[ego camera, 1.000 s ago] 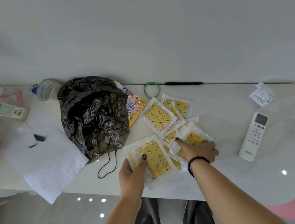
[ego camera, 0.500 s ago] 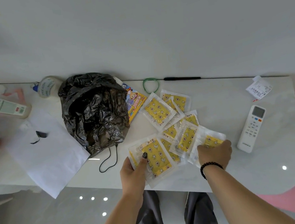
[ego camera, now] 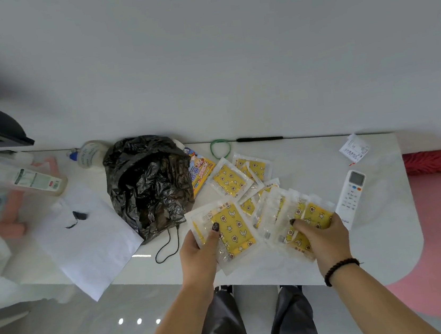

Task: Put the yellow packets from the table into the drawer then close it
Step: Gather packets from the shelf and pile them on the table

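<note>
Yellow packets (ego camera: 235, 230) lengthwise away, fanned

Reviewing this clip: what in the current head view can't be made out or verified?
- Drawer: nowhere in the head view, so open or closed cannot be told.
- Yellow packets: they overlap under the right hand, so the count is unclear.
- Left hand: holds a packet; whether more lie stacked beneath is hidden.
- Black bag: contents hidden; it covers part of the colourful pack.
- Receipt and remote: print too small.
- Far-left items: blurred.
</note>
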The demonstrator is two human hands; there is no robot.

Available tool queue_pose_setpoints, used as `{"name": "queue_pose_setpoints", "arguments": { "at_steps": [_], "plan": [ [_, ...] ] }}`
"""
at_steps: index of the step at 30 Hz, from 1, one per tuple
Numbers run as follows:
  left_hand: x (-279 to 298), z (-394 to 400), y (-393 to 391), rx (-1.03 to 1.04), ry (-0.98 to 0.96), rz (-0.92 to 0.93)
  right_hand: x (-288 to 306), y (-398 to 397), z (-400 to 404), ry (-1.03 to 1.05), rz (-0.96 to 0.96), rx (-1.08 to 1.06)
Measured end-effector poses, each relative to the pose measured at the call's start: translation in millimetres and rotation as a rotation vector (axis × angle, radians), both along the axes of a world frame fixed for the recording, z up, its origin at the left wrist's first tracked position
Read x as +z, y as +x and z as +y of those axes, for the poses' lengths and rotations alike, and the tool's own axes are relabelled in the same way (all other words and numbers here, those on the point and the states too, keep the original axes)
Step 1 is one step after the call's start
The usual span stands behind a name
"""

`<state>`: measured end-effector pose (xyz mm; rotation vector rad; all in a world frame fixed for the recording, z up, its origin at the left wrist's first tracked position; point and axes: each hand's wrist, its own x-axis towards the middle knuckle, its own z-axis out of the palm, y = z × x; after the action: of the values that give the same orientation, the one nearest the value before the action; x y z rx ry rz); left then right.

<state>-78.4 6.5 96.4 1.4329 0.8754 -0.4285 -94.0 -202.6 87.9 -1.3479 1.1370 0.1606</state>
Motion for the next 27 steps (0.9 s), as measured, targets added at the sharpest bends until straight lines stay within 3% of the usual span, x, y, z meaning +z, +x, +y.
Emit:
{"name": "queue_pose_setpoints", "arguments": {
  "at_steps": [11, 16, 27],
  "plan": [
    [119, -27, -18, -0.055, 0.030, -0.184, 130, -11, -36, 0.175, -0.206, 0.041],
    [160, -41, -41, -0.052, 0.035, -0.216, 174, -13, -33, 0.296, -0.228, 0.264],
    [251, -67, -86, 0.209, 0.031, -0.327, 250, -29, -13, 0.168, -0.274, 0.629]
  ]
}}
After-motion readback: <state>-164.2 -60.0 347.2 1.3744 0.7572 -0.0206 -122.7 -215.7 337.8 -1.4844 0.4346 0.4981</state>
